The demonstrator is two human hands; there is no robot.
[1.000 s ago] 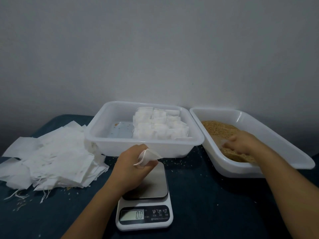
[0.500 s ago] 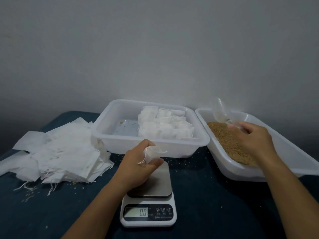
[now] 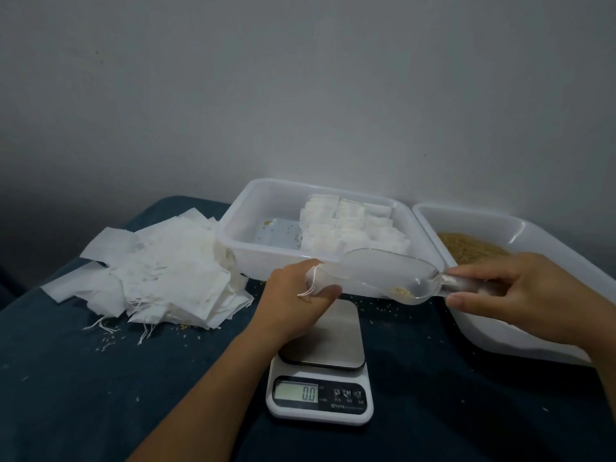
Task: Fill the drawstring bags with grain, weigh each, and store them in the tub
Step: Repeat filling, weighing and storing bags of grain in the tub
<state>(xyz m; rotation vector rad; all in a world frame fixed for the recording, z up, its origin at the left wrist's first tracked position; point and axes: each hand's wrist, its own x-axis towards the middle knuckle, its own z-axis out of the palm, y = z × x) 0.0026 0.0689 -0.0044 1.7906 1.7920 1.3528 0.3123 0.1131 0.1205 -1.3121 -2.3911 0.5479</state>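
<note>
Hands above the scale (image 3: 319, 361): left hand (image 3: 296, 296) clutching a bag (image 3: 318, 278), right hand (image 3: 520, 291) gripping the scoop (image 3: 390, 273).

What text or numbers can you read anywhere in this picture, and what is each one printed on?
"0.0": on the lit display of the kitchen scale.
Button labels to the right of the display, one possibly "M" and one "T": too blurred to be sure.
Small print beneath the buttons: too small to read.
No writing can be seen on the tubs, the bags or the scoop.

Clear glossy plastic scoop (image 3: 386, 271), brushed metal scale (image 3: 321, 341) platform, translucent plastic tub (image 3: 253, 261)
</note>
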